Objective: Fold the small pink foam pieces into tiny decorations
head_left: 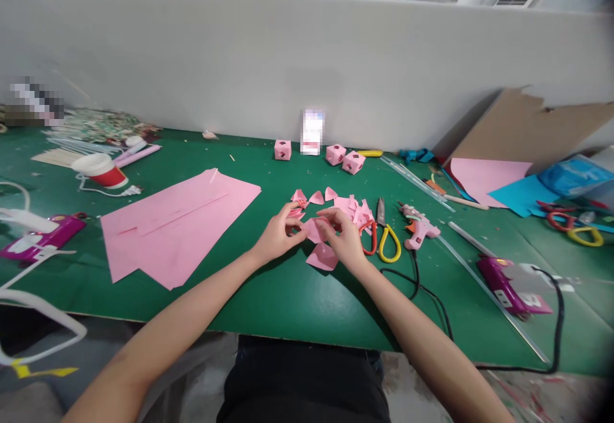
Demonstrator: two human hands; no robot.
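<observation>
Between my two hands, above the front middle of the table, is a piece of pink paper [314, 231]. My left hand [281, 232] pinches its left edge between thumb and fingers. My right hand [343, 234] grips the same piece from the right, fingers curled over its top. Just below it a curved pink paper piece [323, 257] shows, and I cannot tell whether it is joined to the held one. Small folded pink pieces [316, 198] lie just beyond my hands. Beside my right hand are a heap of pink scraps [355, 208] and scissors [389, 244] with red and yellow handles.
Large pink sheets [177, 231] lie to the left, near a paper cup [100, 170]. A pink glue gun [418, 226] with a black cord rests right of the scissors. Pink paper cubes [283, 150] and a blurred upright phone [312, 132] stand by the grey partition [192, 58]. Purple power strips [508, 285] flank both sides.
</observation>
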